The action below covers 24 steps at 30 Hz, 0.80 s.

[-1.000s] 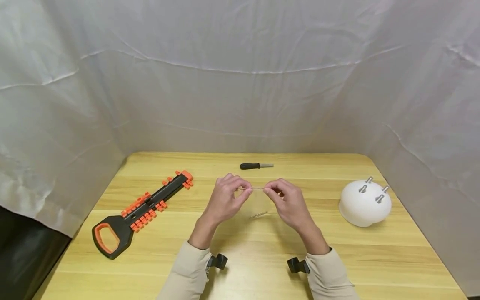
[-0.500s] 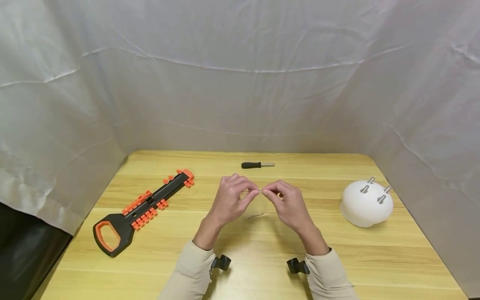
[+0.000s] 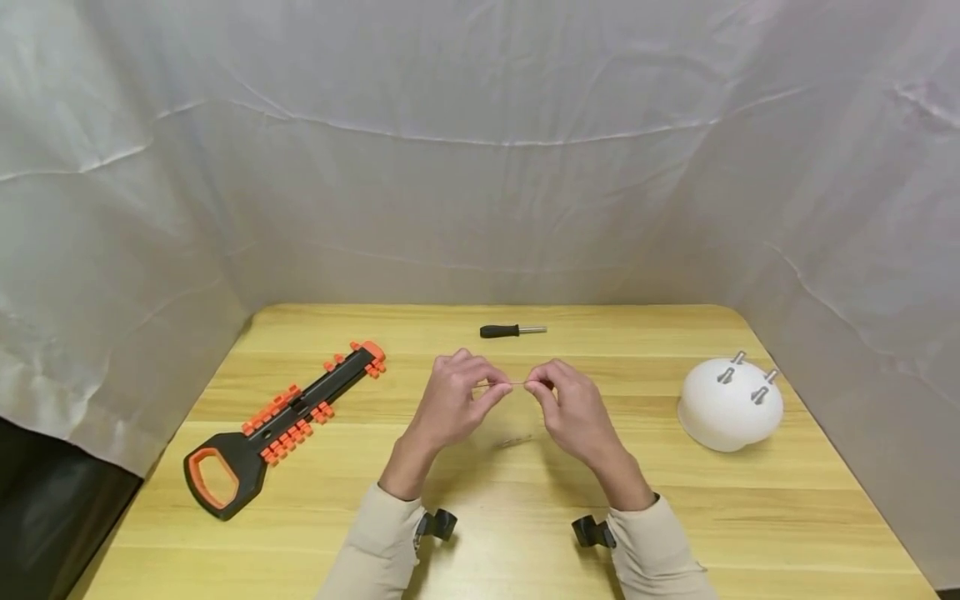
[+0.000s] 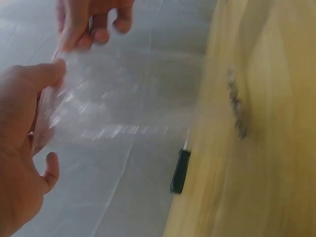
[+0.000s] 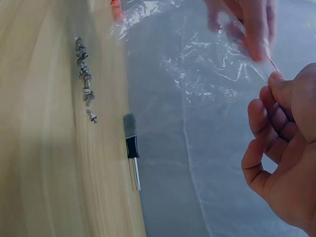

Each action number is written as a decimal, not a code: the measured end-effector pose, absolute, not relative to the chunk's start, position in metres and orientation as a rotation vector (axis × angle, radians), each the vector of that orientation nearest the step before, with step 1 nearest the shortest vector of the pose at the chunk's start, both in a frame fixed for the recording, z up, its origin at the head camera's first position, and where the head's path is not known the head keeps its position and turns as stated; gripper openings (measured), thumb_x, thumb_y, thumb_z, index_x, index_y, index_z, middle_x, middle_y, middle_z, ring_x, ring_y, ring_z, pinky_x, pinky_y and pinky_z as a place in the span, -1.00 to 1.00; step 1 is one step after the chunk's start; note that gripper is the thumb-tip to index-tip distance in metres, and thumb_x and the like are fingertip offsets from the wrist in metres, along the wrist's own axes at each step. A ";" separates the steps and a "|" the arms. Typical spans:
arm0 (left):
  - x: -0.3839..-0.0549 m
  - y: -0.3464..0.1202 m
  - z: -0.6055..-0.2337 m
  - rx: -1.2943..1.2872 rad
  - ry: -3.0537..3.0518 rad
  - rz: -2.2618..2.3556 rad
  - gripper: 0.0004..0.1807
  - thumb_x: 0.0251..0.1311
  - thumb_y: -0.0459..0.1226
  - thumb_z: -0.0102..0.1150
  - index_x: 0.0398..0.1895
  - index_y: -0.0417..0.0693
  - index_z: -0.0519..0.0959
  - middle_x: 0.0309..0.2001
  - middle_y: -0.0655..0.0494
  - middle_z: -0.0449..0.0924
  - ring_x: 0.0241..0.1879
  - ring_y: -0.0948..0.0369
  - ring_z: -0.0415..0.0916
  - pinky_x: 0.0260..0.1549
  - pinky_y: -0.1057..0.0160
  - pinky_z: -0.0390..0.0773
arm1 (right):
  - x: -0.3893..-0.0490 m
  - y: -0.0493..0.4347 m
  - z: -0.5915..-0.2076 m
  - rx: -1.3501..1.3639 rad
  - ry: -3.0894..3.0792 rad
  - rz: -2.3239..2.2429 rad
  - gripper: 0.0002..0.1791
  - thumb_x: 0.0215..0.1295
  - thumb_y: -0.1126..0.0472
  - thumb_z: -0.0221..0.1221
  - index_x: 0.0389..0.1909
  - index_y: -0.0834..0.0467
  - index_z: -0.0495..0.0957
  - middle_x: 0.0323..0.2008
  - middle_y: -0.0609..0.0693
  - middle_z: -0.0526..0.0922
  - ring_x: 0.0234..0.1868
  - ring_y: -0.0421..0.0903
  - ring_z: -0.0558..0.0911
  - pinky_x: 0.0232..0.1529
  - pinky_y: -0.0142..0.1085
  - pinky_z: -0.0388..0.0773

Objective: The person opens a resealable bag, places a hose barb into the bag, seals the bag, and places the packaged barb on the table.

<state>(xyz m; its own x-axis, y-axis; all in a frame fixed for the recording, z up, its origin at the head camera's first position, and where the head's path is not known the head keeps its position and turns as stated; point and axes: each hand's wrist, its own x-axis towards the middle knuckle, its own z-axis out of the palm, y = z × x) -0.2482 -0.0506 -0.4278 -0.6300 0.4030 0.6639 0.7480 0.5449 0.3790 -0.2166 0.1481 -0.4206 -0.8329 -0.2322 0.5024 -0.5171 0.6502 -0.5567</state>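
Observation:
Both hands pinch the top edge of a clear plastic zip bag [image 4: 118, 98], held up over the table. My left hand [image 3: 453, 400] has thumb and forefinger on one end of its thin reddish seal line. On the other end is my right hand [image 3: 577, 408], its fingertips a short gap from the left ones. A row of small metal screws [image 5: 85, 79] lines the bag's bottom, seen more faintly in the head view. In the left wrist view the bag is blurred; whether its mouth is sealed, I cannot tell.
Beyond the hands lies a black-handled screwdriver [image 3: 500, 331]. A black tool holder with orange clips [image 3: 300, 404] rests at the left of the wooden table [image 3: 750, 533]. At the right stands a white rounded body with metal pegs [image 3: 727, 408]. Grey sheeting [image 3: 480, 208] surrounds the table.
My left hand slid right until its fingertips met the right hand's, then drew back left. The bag's top edge looks straighter now. The screws swayed slightly with the bag.

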 end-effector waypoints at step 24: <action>-0.251 -0.092 -0.416 -0.924 -2.527 -1.267 -0.94 0.27 -0.20 0.22 -0.32 0.06 0.65 -0.33 0.24 0.63 -0.32 0.26 0.44 -0.26 0.24 0.45 | -0.222 0.182 -0.412 0.627 -2.555 1.162 -0.94 0.35 0.17 0.18 -0.29 0.05 0.61 -0.38 -0.15 0.63 -0.39 -0.25 0.48 -0.28 -0.36 0.48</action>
